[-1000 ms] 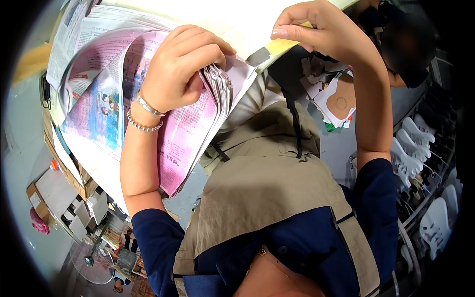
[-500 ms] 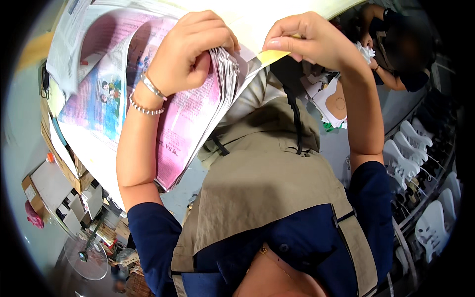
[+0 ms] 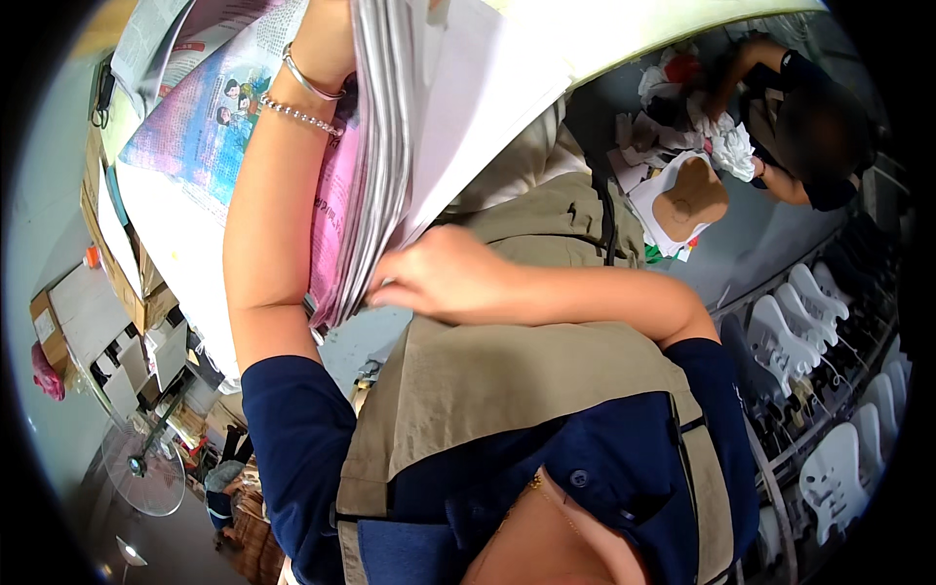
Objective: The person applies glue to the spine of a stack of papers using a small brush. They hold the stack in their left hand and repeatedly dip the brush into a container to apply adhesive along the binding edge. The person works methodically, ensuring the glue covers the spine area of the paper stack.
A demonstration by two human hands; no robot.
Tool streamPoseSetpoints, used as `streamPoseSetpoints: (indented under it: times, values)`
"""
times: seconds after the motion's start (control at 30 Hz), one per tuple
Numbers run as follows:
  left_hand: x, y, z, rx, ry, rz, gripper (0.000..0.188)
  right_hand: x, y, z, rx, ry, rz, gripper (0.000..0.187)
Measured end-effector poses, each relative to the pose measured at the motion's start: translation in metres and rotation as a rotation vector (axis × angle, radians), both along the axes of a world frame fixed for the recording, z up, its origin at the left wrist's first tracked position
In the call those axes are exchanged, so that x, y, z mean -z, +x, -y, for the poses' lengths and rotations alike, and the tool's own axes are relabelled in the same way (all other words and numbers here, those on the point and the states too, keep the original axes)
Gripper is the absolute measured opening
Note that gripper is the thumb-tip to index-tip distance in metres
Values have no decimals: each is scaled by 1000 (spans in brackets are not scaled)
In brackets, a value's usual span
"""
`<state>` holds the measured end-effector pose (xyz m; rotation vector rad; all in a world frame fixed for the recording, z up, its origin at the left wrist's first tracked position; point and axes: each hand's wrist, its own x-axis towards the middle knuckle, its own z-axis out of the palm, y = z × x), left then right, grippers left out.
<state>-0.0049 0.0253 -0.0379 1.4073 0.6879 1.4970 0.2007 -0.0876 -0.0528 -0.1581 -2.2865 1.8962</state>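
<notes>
A thick stack of newspapers [image 3: 375, 146], pink on one outer page, stands with its layered edges raised on the pale table [image 3: 195, 278]. Beside its far part, at the top edge of the picture, is my left hand [image 3: 327, 39]; its fingers are hidden behind the papers. My right hand [image 3: 448, 278], slightly blurred, has its fingers closed on the near lower edge of the stack. A large plain whitish sheet [image 3: 487, 107] spreads out on the right of the stack. Left of my left forearm lies a blue and pink printed newspaper page [image 3: 210, 127].
At the far right a co-worker [image 3: 814, 127] handles crumpled white material [image 3: 731, 146]. Near them lies a brown shaped board [image 3: 690, 200] on white sheets. White guitar-body-shaped pieces [image 3: 834, 473] fill a rack at right. A fan [image 3: 141, 468] and another person [image 3: 222, 492] are at lower left.
My right hand has come down and left from a yellow slip at the far corner to the stack's near edge. The stack now stands more upright, and my left hand has moved farther away.
</notes>
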Motion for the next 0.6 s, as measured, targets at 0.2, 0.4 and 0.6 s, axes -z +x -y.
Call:
streamPoseSetpoints:
  times: [0.2,0.4,0.6]
  values:
    - [-21,-2,10,-32,8,-372,36,-15,20,-34,-156,-45,61,13]
    - [-29,39,5,-26,146,-976,9,-49,108,-124,355,-336,212,13]
    - [-32,35,2,6,207,-1048,8,-36,123,-147,967,-199,88,16]
